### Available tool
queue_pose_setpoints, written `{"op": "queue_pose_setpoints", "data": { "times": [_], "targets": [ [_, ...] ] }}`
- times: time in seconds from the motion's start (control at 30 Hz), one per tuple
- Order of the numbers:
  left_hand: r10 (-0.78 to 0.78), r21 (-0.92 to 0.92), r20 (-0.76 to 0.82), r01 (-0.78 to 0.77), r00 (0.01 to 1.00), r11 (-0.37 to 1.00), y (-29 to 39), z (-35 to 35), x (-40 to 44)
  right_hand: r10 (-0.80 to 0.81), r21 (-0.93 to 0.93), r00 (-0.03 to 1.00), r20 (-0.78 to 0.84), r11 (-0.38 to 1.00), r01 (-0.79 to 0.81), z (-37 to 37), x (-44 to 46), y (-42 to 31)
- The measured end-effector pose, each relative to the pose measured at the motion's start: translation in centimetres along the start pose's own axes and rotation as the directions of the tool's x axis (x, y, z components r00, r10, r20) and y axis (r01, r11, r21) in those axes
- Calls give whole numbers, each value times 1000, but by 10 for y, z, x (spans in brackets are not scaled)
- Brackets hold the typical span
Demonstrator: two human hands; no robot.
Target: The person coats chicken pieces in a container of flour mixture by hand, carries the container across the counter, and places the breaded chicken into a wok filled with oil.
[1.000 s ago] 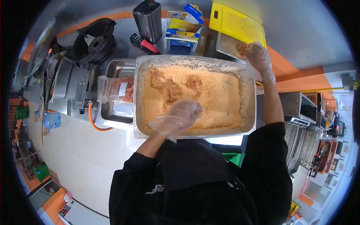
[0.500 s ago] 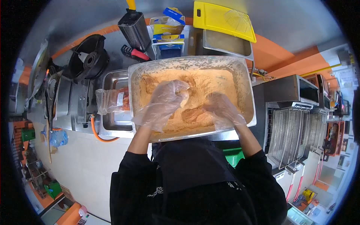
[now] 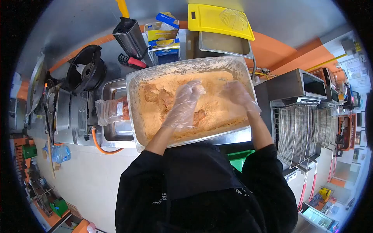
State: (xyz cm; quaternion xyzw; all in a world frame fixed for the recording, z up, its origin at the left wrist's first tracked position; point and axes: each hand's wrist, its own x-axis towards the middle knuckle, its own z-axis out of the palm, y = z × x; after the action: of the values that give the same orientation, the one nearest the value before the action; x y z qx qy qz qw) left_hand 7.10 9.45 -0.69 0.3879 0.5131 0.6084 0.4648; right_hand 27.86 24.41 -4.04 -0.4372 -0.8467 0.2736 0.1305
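Note:
A deep metal pan holds orange-tan flour with coated pieces that look like chicken. One more coated piece lies beside my left wrist. Both hands wear clear plastic gloves. My left hand is over the middle of the pan, its fingers closed around something pale at the fingertips, too covered to make out. To its right, my right hand hovers over the flour near the pan's right side. Motion smears its fingers, so their closure is unclear.
Left of the pan, a bag of reddish meat lies in a steel sink-like tray. Behind stand a knife block, boxes and a yellow cutting board. Wire fryer baskets are at the right.
My left hand has moved slightly up and right, uncovering pieces at the pan's left. My right hand has lifted up and right, away from the lower piece. The view has shifted a little.

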Motion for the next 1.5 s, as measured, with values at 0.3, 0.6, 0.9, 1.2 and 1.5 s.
{"op": "queue_pose_setpoints", "data": {
  "times": [0.3, 0.6, 0.9, 1.2, 1.5],
  "targets": [
    [-102, 411, 26, 83, 994, 908, -15, -62, -43, 1, -449, 965, 260, 885, 120, -40, 33, 0],
    [-69, 307, -255, 148, 965, 940, 11, -100, -94, -423, -545, 811, 405, 600, 586, -111, 73, -33],
    [-132, 275, -444, 275, 886, 921, 10, -126, -108, -333, -394, 940, 73, 856, 334, -123, 159, -88],
    [-93, 474, -399, 291, 912, 831, -2, -131, -109, -270, -744, 887, 374, 483, 460, -33, 229, -26],
    [-93, 467, -404, 293, 910, 834, -11, -132, -110, -380, -724, 812, 443, 382, 574, -28, 242, -4]
  ]
}}
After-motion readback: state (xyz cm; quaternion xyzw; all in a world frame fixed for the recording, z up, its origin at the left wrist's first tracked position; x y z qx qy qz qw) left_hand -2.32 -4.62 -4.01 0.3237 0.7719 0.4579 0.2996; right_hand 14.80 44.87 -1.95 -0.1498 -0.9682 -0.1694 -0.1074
